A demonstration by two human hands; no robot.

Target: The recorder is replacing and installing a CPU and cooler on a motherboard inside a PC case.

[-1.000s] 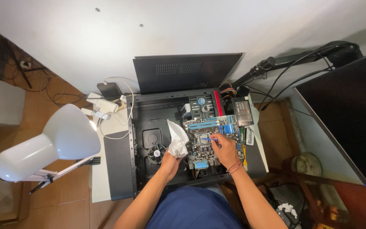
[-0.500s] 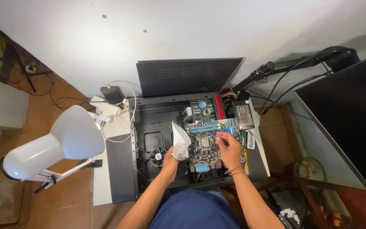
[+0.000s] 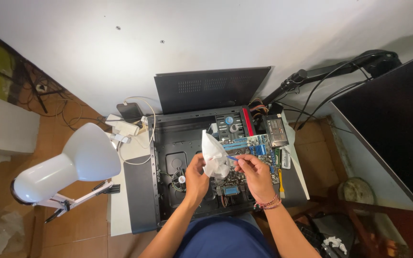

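1 white tissue [image 3: 214, 155], upright, is pinched by the left hand [image 3: 195, 179]; a blue swab [image 3: 232, 157], pinched by the right hand [image 3: 254, 173], lies against it, just left of those fingers.

A small white counter [image 3: 116, 210] stands on a brown tiled floor [image 3: 72, 229]. An open black computer case [image 3: 163, 143] lies flat on it, covering most of the top. White cables [image 3: 135, 138] and adapters lie at the counter's far left corner, beside the case.

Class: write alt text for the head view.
Two hands over an open black computer case: the left hand holds a white tissue, the right hand a small blue tool, above the motherboard. A white lamp stands alongside.
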